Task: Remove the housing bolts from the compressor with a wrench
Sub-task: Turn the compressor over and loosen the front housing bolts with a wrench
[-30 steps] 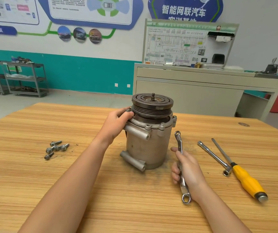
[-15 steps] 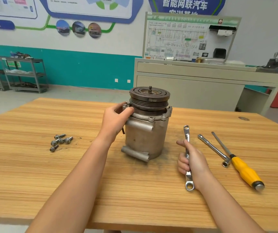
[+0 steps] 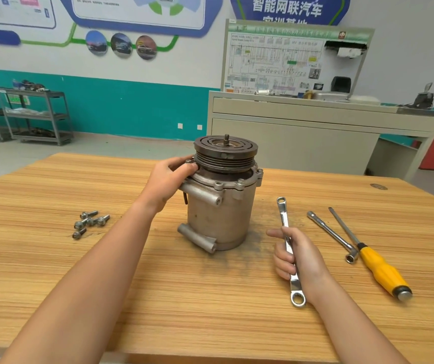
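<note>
A grey metal compressor (image 3: 219,214) stands upright on the wooden table (image 3: 158,298), its dark grooved pulley on top. My left hand (image 3: 169,181) grips the housing flange at its upper left, thumb against the pulley's lower edge beside a bolt head. My right hand (image 3: 298,257) holds a silver double-ended ring wrench (image 3: 283,219) by its middle, right of the compressor and apart from it; both ring ends stick out of the fist. Several removed bolts (image 3: 89,222) lie together on the table to the left.
A socket bar (image 3: 332,236) and a yellow-handled screwdriver (image 3: 380,270) lie on the table right of my right hand. Behind the table stands a beige training bench (image 3: 315,132) with a wiring board; metal shelving (image 3: 34,116) is at the far left wall.
My right hand has moved the wrench right, away from the compressor. The view has shifted, so the compressor sits higher in the frame. My left hand stays on the flange.
</note>
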